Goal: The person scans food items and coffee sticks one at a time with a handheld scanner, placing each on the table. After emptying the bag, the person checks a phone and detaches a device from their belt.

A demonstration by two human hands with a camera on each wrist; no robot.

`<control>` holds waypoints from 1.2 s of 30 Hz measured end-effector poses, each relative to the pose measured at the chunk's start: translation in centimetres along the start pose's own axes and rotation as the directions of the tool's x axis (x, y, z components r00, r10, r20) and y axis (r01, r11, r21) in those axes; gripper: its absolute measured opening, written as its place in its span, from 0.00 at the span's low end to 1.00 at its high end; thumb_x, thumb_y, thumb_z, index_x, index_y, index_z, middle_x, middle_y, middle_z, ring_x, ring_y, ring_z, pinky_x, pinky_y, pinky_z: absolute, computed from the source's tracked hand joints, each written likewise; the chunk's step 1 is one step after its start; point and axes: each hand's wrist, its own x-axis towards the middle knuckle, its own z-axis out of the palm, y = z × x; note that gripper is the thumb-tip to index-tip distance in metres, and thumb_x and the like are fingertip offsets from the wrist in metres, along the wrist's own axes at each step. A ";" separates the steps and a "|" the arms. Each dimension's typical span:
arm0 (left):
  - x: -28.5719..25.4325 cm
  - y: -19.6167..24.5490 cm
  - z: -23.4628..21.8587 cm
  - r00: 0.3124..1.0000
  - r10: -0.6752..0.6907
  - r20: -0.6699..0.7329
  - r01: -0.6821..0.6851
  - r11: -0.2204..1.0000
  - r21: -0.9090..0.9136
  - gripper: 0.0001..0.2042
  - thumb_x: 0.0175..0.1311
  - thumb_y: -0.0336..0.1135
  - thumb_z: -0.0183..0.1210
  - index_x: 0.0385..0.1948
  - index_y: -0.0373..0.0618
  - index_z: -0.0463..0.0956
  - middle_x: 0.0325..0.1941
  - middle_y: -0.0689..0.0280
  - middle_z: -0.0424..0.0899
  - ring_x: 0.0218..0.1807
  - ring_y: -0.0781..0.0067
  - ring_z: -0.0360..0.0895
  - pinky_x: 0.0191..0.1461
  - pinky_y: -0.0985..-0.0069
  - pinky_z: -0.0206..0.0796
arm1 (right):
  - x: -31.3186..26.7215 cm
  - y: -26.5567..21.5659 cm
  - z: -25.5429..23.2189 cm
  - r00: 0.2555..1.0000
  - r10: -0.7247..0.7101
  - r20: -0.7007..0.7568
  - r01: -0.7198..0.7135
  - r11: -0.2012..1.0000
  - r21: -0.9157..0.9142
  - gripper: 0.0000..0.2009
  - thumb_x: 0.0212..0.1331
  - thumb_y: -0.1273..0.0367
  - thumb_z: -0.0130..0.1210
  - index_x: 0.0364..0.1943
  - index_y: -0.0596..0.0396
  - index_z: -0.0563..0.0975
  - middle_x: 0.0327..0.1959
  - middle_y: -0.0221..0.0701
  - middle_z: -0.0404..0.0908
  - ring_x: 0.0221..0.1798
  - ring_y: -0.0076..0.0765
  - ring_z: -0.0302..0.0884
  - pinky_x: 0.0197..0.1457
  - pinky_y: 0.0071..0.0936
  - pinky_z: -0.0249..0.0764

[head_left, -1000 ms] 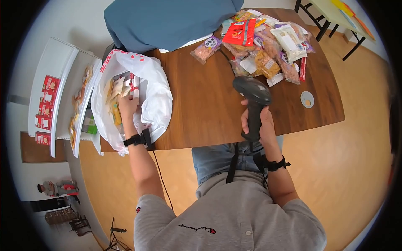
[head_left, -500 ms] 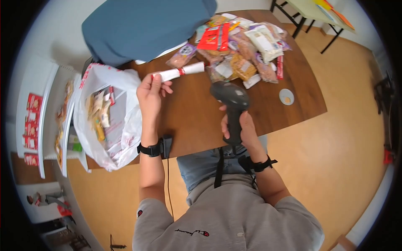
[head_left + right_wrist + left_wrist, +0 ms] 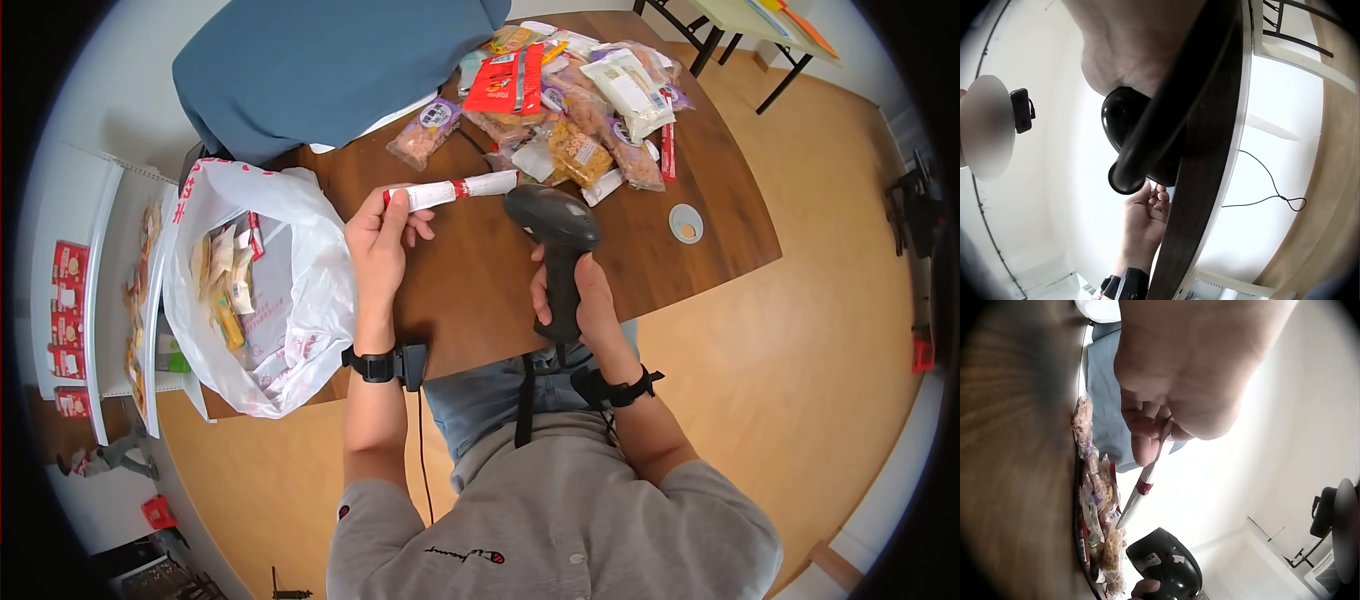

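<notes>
My left hand (image 3: 378, 245) pinches one end of a slim white stick packet (image 3: 455, 190) with red markings, between thumb and fingers. The packet extends to the right over the table, its free end close to the head of a black handheld barcode scanner (image 3: 562, 225). My right hand (image 3: 594, 300) grips that scanner by its handle. In the left wrist view the packet (image 3: 1141, 492) slants down toward the scanner head (image 3: 1166, 565). Left of my left hand stands an open white plastic bag (image 3: 325, 240), with several small packets (image 3: 228, 290) inside.
A heap of packaged snacks (image 3: 575, 145) covers the table's far right. One purple-labelled snack pack (image 3: 425, 132) lies apart near the blue cloth (image 3: 330, 75). A small round white disc (image 3: 686, 224) sits by the right edge. White shelves (image 3: 95, 330) with red boxes stand at the left.
My left hand has come out of the bag with the stick packet and moved right, bringing its free end near the scanner. My right hand keeps its grip on the scanner. The head view has shifted.
</notes>
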 end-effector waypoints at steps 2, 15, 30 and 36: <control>0.1 -0.3 -0.2 1.000 -0.008 -0.029 0.007 1.000 -0.026 0.15 0.76 0.39 0.49 0.42 0.34 0.77 0.31 0.59 0.84 0.25 0.78 0.78 0.27 0.84 0.62 | 0.0 -0.1 -0.1 1.000 -0.006 -0.005 0.006 1.000 -0.005 0.35 0.68 0.39 0.36 0.55 0.60 0.69 0.25 0.34 0.76 0.21 0.24 0.72 0.26 0.20 0.67; 6.8 2.4 4.6 0.981 -0.119 0.156 0.179 0.869 -0.461 0.21 0.78 0.42 0.42 0.61 0.33 0.63 0.62 0.49 0.74 0.58 0.51 0.78 0.58 0.67 0.72 | 0.0 0.0 0.3 1.000 0.011 -0.004 -0.011 0.999 0.052 0.34 0.70 0.41 0.36 0.57 0.60 0.69 0.25 0.33 0.76 0.21 0.24 0.72 0.27 0.20 0.68; -4.7 2.4 -21.0 0.843 0.217 -0.492 0.246 0.659 0.711 0.13 0.65 0.36 0.60 0.43 0.35 0.80 0.37 0.57 0.87 0.40 0.63 0.85 0.44 0.73 0.72 | 0.0 -0.3 0.4 1.000 0.008 -0.029 -0.006 0.999 0.039 0.35 0.69 0.39 0.34 0.57 0.61 0.68 0.23 0.34 0.76 0.20 0.25 0.70 0.25 0.21 0.66; -9.6 0.3 -28.4 0.733 0.362 -0.576 0.534 0.219 0.817 0.23 0.57 0.39 0.64 0.50 0.30 0.76 0.47 0.41 0.81 0.51 0.42 0.78 0.57 0.60 0.68 | 0.2 -0.2 0.4 0.999 0.006 -0.036 -0.004 0.999 0.047 0.35 0.70 0.40 0.33 0.57 0.60 0.68 0.23 0.34 0.75 0.20 0.24 0.70 0.25 0.21 0.66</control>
